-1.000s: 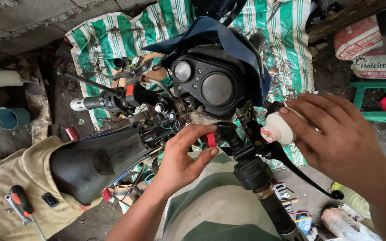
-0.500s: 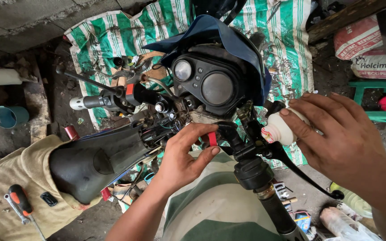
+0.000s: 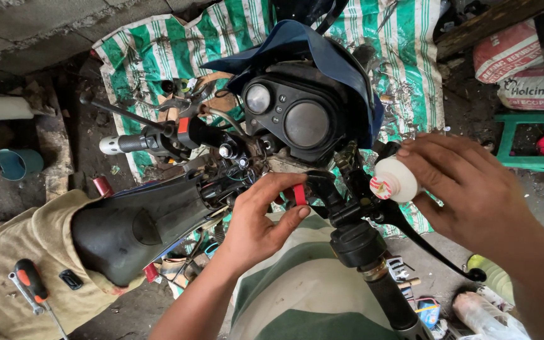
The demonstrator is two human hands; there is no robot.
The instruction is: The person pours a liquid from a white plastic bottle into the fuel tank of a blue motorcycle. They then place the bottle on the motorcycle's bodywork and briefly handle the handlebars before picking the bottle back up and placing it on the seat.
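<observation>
The ground is bare, dirty concrete, with a green-and-white striped tarp [image 3: 158, 56] spread over its far part and a rough block wall [image 3: 26, 25] along the far left. A tan cloth [image 3: 20, 264] lies at near left with a red-handled screwdriver [image 3: 29, 283] on it. A green stool [image 3: 527, 141] and stacked sacks [image 3: 511, 63] stand at far right.

A stripped motorcycle front fills the middle: the black gauge cluster [image 3: 291, 116] under a blue cowl [image 3: 310, 53], the handlebar running from far left to near right, its right grip [image 3: 388, 296] pointing near and right, and the black brake lever [image 3: 423, 242] beside it slanting the same way.

The left hand [image 3: 259, 220] pinches a small red switch part [image 3: 299, 194] between thumb and fingers, just near the cluster; the part stands roughly upright. The right hand [image 3: 473, 195] is closed around a small white bottle [image 3: 395, 181], lying sideways with its red-marked end pointing left, right at the lever mount.
</observation>
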